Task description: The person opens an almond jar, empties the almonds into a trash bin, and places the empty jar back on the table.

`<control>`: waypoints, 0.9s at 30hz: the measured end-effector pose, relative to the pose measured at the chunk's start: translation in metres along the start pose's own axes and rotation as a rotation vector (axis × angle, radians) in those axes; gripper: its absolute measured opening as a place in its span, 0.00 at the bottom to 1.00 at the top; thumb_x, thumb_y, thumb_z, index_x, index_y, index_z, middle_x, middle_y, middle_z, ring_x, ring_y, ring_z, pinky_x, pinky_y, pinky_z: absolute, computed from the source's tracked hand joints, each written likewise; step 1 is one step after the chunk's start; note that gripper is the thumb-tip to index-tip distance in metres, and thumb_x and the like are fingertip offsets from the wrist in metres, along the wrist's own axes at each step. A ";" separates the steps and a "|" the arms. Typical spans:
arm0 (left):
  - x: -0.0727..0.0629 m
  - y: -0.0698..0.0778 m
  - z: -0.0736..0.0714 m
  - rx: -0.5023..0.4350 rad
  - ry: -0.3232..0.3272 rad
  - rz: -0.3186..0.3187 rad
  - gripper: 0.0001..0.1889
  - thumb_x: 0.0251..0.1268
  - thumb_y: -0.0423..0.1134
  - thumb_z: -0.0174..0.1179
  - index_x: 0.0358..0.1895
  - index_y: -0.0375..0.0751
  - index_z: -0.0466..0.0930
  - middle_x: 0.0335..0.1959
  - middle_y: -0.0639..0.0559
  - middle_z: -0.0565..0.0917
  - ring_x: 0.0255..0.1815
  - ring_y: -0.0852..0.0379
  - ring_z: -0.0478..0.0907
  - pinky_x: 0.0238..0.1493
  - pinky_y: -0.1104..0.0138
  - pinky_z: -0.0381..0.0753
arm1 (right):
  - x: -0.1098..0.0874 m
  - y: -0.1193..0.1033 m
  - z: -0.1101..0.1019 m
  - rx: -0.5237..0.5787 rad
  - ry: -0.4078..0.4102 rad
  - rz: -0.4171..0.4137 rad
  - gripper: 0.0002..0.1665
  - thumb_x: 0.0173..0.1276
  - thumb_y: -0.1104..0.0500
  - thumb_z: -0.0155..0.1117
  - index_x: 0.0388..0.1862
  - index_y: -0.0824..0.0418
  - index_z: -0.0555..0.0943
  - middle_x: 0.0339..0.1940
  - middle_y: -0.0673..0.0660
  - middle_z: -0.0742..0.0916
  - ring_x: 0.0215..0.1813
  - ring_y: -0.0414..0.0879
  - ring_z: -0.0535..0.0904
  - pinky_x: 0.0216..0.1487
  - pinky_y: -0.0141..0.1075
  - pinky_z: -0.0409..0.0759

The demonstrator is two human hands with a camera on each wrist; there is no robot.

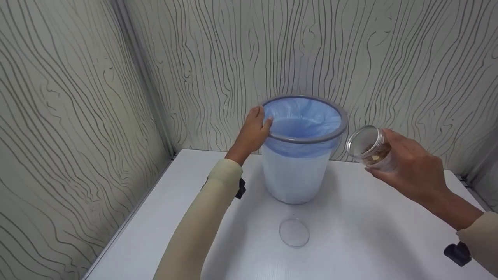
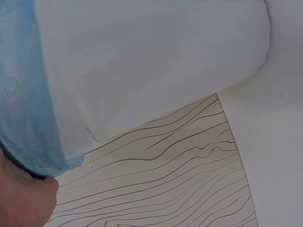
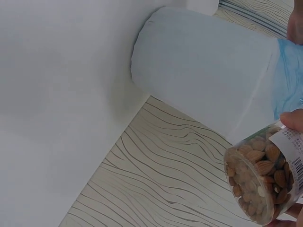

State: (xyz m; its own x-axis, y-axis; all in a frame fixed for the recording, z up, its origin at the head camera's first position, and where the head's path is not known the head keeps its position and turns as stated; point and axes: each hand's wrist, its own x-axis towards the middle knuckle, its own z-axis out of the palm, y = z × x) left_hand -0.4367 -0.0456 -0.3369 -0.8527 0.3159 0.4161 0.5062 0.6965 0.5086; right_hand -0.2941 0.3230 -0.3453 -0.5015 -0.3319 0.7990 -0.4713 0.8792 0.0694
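A white trash can (image 1: 293, 175) with a grey rim and a blue bag liner (image 1: 307, 116) stands upright at the back of the table. My left hand (image 1: 253, 130) grips the rim on its left side, thumb over the inner edge. To the right of the can, my right hand (image 1: 416, 167) holds a clear plastic jar (image 1: 365, 144), lidless and tilted with its mouth toward the can. Almonds (image 3: 265, 165) fill much of the jar in the right wrist view, and a label with a barcode (image 3: 297, 165) wraps its side. A clear round lid (image 1: 294, 232) lies in front of the can.
The white table (image 1: 350, 245) meets a wall panel (image 1: 210, 77) with a wood-grain pattern right behind the can. A second patterned panel (image 1: 58, 136) runs along the left edge. Dark wrist mounts (image 1: 457, 253) sit at both sleeves.
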 end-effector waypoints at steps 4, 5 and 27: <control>0.001 0.000 0.001 -0.003 0.000 0.003 0.35 0.84 0.52 0.35 0.80 0.29 0.44 0.83 0.39 0.46 0.84 0.48 0.40 0.81 0.61 0.43 | 0.006 0.005 -0.003 0.000 0.007 0.000 0.56 0.35 0.53 0.87 0.67 0.66 0.75 0.52 0.70 0.86 0.44 0.65 0.85 0.21 0.61 0.80; 0.001 0.000 0.000 -0.004 0.001 0.003 0.35 0.84 0.52 0.35 0.80 0.29 0.44 0.83 0.39 0.46 0.84 0.48 0.40 0.81 0.61 0.43 | 0.008 0.006 -0.003 0.000 0.008 0.000 0.56 0.35 0.53 0.87 0.67 0.66 0.75 0.52 0.70 0.86 0.44 0.65 0.84 0.21 0.62 0.80; 0.000 0.002 0.003 -0.016 0.010 -0.002 0.35 0.84 0.52 0.35 0.81 0.30 0.45 0.83 0.40 0.47 0.84 0.49 0.41 0.80 0.62 0.43 | 0.043 0.027 -0.003 -0.001 -0.049 0.056 0.52 0.40 0.56 0.87 0.67 0.67 0.74 0.51 0.72 0.86 0.43 0.67 0.84 0.22 0.62 0.78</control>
State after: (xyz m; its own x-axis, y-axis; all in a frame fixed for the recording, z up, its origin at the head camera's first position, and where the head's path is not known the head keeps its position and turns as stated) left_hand -0.4360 -0.0424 -0.3383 -0.8521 0.3081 0.4230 0.5070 0.6863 0.5214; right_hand -0.3261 0.3337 -0.3077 -0.5621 -0.2981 0.7714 -0.4405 0.8974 0.0258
